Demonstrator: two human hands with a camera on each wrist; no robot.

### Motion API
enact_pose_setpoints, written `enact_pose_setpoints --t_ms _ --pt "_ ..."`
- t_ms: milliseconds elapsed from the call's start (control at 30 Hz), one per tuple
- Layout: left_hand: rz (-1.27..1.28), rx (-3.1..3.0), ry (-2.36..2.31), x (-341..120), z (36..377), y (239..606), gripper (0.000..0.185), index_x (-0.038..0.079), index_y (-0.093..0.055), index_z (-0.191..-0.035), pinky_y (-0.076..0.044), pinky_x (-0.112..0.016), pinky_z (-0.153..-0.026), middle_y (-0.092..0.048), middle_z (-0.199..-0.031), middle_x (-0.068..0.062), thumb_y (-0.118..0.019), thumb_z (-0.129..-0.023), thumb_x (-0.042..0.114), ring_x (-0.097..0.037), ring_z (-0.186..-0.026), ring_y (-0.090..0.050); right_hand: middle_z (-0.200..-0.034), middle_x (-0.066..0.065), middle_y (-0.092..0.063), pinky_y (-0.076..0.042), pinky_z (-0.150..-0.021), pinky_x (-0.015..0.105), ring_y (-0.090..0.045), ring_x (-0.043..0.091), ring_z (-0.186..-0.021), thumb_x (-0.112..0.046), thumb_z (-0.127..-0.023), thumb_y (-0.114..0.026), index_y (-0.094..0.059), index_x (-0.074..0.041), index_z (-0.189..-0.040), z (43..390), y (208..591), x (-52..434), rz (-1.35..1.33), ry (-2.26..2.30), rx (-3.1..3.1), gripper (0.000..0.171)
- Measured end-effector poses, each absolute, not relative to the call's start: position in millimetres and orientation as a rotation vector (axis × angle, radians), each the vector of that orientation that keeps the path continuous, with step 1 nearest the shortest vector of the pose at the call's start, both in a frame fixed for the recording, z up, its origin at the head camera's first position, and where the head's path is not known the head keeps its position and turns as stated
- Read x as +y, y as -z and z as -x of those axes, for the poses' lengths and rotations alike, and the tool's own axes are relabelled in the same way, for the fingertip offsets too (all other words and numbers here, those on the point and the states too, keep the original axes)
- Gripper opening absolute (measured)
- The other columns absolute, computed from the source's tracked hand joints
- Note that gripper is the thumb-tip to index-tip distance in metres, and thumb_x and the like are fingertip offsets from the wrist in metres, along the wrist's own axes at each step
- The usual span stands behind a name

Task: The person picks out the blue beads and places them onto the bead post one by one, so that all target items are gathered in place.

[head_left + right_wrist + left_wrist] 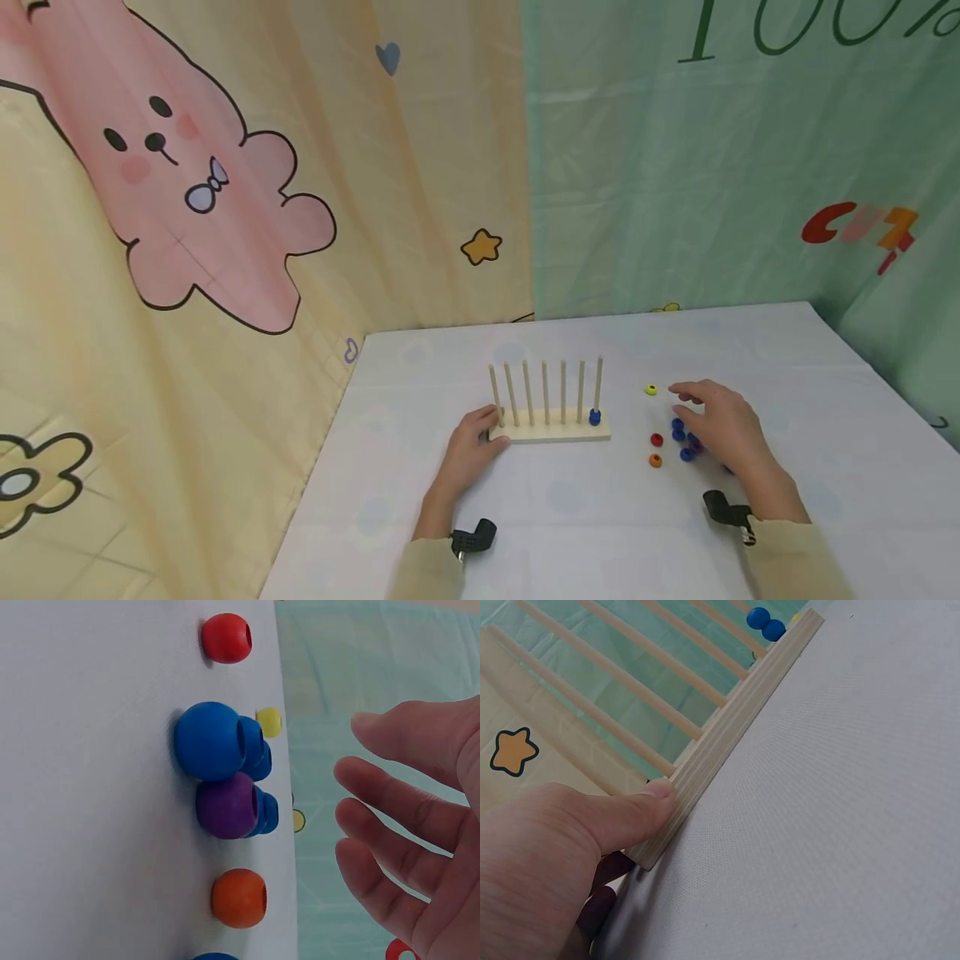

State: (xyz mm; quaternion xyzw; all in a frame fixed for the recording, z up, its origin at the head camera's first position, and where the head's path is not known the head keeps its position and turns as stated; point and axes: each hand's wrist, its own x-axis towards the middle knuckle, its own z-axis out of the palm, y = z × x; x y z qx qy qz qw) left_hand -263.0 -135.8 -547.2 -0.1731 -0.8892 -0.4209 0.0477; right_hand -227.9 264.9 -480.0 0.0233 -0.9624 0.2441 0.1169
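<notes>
My left hand grips the left end of a wooden peg board, which has a row of several upright pegs. In the left wrist view the thumb presses on the front edge of its base. Two blue beads are stacked on the rightmost peg. My right hand is above the loose beads, fingers loosely bent and apart, holding nothing. Near it lie several blue beads, a purple bead, a red bead, an orange bead and a yellow bead.
A white cloth covers the table, whose far edge meets patterned curtains. Each wrist wears a black camera, one on the left and one on the right.
</notes>
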Motion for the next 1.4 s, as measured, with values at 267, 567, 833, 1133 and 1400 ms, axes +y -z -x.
enact_pose_setpoints --t_ms 267,567,833,1133,1400 --pt "0.501 -2.738 1.284 -133.2 259.9 551.3 0.056 0.013 -0.049 -0.132 -0.031 -0.035 -0.101 -0.041 -0.136 0.005 -0.065 -0.083 0.036 -0.015 -0.126 -0.034 -0.107 0.014 -0.058 -0.042 -0.075 0.055 -0.052 0.032 -0.091 -0.016 -0.083 -0.065 -0.059 -0.010 -0.118 224.3 495.0 277.3 -0.020 -0.719 -2.852 0.036" --pt "0.521 -2.718 1.244 -135.1 260.1 550.0 0.054 0.012 -0.050 -0.131 -0.033 -0.039 -0.100 -0.043 -0.135 0.002 -0.065 -0.083 0.034 -0.019 -0.125 -0.036 -0.108 0.017 -0.057 -0.043 -0.074 0.054 -0.052 0.031 -0.087 -0.014 -0.083 -0.065 -0.062 -0.009 -0.114 227.0 501.7 280.4 0.047 -0.682 -2.889 0.032" --pt "0.515 -2.718 1.231 -136.8 261.2 548.3 0.054 0.013 -0.050 -0.131 -0.034 -0.039 -0.099 -0.042 -0.135 0.002 -0.066 -0.083 0.032 -0.019 -0.125 -0.037 -0.099 0.016 -0.057 -0.044 -0.068 0.049 -0.049 0.028 -0.081 -0.012 -0.081 -0.066 -0.064 -0.010 -0.110 231.5 503.9 284.8 -0.006 -0.649 -2.916 0.029" --pt "0.499 -2.726 1.261 -137.0 261.4 548.2 0.055 0.013 -0.049 -0.131 -0.032 -0.037 -0.101 -0.041 -0.136 0.004 -0.067 -0.083 0.030 -0.017 -0.126 -0.035 -0.093 0.012 -0.057 -0.043 -0.069 0.050 -0.049 0.031 -0.083 -0.014 -0.079 -0.070 -0.065 -0.009 -0.107 234.5 506.1 286.1 0.008 -0.634 -2.946 0.029" --pt "0.527 -2.716 1.241 -136.5 263.5 549.7 0.055 0.013 -0.049 -0.131 -0.033 -0.037 -0.100 -0.042 -0.136 0.004 -0.066 -0.083 0.032 -0.017 -0.126 -0.036 -0.089 0.010 -0.057 -0.044 -0.068 0.047 -0.048 0.028 -0.080 -0.011 -0.076 -0.072 -0.065 -0.007 -0.105 233.6 509.3 287.0 0.046 -0.633 -2.944 0.030"
